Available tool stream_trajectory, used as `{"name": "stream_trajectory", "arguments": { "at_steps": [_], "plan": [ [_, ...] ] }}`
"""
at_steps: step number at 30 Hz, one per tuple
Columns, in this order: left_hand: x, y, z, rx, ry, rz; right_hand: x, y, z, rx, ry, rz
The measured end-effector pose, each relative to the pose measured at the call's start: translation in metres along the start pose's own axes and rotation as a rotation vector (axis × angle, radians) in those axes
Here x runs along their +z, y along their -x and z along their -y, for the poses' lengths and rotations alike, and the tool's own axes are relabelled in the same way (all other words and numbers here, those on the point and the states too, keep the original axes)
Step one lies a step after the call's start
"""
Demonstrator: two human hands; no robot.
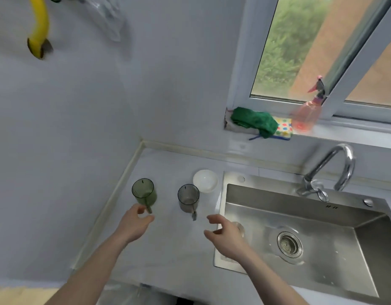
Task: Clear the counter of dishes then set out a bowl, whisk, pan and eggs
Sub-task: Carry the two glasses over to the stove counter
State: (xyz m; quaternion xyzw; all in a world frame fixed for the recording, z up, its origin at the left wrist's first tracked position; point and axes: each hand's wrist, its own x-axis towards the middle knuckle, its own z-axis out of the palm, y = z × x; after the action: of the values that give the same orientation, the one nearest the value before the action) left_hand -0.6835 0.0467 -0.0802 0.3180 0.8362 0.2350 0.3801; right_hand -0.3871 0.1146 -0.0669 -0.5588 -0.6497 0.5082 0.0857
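A green see-through cup [144,191] stands on the pale counter [168,245] near the left wall. A grey see-through cup [188,198] stands to its right, handle toward me. Behind the grey cup sits a white bowl [205,180], close to the sink's edge. My left hand [136,223] hovers just below the green cup's handle, fingers loosely curved, holding nothing. My right hand [226,233] hangs over the sink's left rim, fingers spread and relaxed, a little right of the grey cup's handle. A clear glass item lies partly hidden behind my right hand.
A steel sink [300,230] with a drain and a curved tap [331,170] fills the right side. On the window sill lie a green cloth [254,119], a coloured sponge [283,127] and a pink spray bottle [309,111]. A yellow hose [39,27] hangs on the wall.
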Motion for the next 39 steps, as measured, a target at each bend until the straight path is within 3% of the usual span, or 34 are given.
{"name": "stream_trajectory", "arguments": {
  "at_steps": [6, 11, 20, 27, 31, 39],
  "plan": [
    [-0.003, -0.048, -0.001, -0.21, 0.256, 0.033, 0.027, -0.053, 0.015, 0.102, 0.033, 0.008],
    [0.0, -0.067, 0.0, -0.229, 0.317, 0.137, 0.045, -0.084, 0.018, 0.201, 0.044, 0.044],
    [0.014, -0.08, -0.001, -0.273, 0.492, 0.13, 0.061, -0.099, 0.021, 0.24, 0.015, 0.043],
    [0.02, -0.073, -0.013, -0.201, 0.501, 0.129, 0.073, -0.093, 0.021, 0.196, -0.187, -0.05],
    [0.017, -0.055, -0.027, -0.063, 0.361, 0.175, 0.067, -0.065, 0.013, 0.206, -0.399, -0.135],
    [0.032, 0.017, -0.088, 0.23, 0.177, 0.31, 0.003, 0.05, -0.022, 0.178, -0.564, -0.419]
  ]
}}
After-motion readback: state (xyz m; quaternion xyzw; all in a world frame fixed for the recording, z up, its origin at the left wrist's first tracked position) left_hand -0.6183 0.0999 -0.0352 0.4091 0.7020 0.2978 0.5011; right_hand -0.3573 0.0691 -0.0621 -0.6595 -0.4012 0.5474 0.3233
